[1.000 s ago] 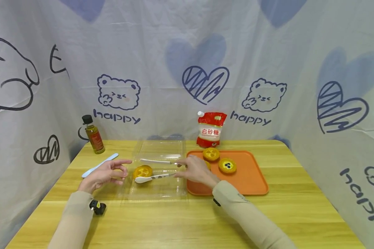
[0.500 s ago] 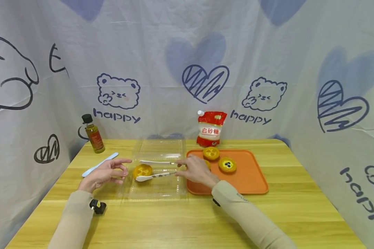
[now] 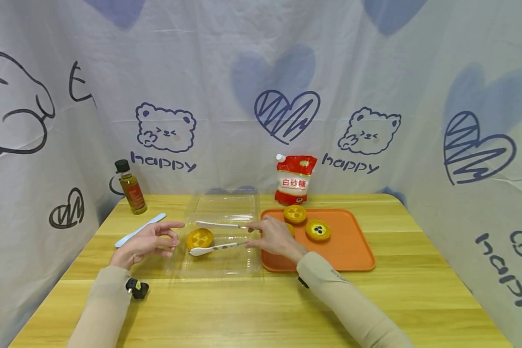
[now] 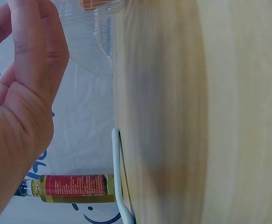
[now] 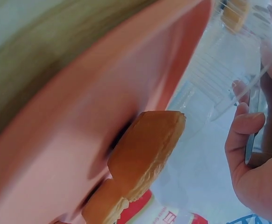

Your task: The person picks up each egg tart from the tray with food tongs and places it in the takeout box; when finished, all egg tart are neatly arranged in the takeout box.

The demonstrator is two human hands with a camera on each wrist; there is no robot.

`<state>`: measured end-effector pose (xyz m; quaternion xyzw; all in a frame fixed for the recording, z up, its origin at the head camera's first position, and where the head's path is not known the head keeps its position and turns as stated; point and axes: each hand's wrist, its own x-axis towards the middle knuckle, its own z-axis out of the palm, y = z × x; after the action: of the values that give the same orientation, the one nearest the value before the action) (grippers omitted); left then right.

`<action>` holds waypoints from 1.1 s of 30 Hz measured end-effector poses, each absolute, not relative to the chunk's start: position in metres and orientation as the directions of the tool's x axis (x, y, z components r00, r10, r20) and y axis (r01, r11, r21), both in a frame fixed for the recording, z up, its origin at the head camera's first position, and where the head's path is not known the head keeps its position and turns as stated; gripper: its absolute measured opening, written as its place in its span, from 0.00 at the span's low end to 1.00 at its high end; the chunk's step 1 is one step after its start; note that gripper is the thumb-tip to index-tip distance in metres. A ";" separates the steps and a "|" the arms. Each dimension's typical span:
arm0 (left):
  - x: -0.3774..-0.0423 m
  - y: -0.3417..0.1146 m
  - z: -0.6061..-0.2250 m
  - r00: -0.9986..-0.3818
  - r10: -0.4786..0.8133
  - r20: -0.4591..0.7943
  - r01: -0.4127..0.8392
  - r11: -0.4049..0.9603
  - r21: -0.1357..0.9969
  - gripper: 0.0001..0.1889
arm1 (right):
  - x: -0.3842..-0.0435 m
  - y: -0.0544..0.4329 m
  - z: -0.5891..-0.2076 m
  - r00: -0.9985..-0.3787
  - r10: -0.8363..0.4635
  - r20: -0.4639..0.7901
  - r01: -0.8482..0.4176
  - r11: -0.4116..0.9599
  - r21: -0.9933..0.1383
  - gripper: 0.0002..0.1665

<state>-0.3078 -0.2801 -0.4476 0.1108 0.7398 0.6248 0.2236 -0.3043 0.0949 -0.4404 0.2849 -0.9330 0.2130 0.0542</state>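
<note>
My right hand (image 3: pixel 273 239) grips a pair of tongs (image 3: pixel 219 248) with white tips. The two tong arms stand spread apart, one on the far side of an egg tart (image 3: pixel 199 238) and the other overlapping its near edge. This tart sits in the left part of an open, clear plastic container (image 3: pixel 232 268). In the right wrist view, thumb and fingers curl round the bend of the tongs. My left hand (image 3: pixel 150 241) hovers by the container's left side, index finger extended and the others loosely bent, holding nothing.
An orange tray (image 3: pixel 352 251) on the right bears a plain tart (image 3: pixel 295 214), a berry-topped tart (image 3: pixel 318 230) and one partly hidden by my hand. Behind it stands a red sugar pouch (image 3: pixel 293 180). At left are an oil bottle (image 3: pixel 132 191) and a pale blue spatula-like tool (image 3: pixel 141 229).
</note>
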 end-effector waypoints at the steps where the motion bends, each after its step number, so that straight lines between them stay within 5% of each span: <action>1: -0.308 -0.280 -0.448 -0.875 0.445 -0.191 -0.114 0.195 0.974 0.36 | -0.304 0.096 -0.440 -0.831 -0.511 0.221 -0.556 0.740 -0.378 0.32; 13: -0.304 -0.284 -0.451 -0.882 0.430 -0.195 -0.123 0.189 0.974 0.37 | -0.299 0.113 -0.434 -0.827 -0.510 0.239 -0.554 0.661 -0.507 0.32; 21: -0.302 -0.285 -0.453 -0.886 0.420 -0.197 -0.129 0.184 0.974 0.37 | -0.291 0.138 -0.434 -0.885 -0.407 0.225 -0.453 0.642 -0.619 0.24; 33: -0.308 -0.281 -0.449 -0.877 0.437 -0.199 -0.124 0.194 0.973 0.36 | -0.281 0.193 -0.434 -0.932 -0.301 0.203 -0.353 0.626 -0.695 0.29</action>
<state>-0.3081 -0.2814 -0.4494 0.1057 0.7396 0.6258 0.2242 -0.2811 0.1933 -0.4341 0.1814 -0.9011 0.3923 0.0336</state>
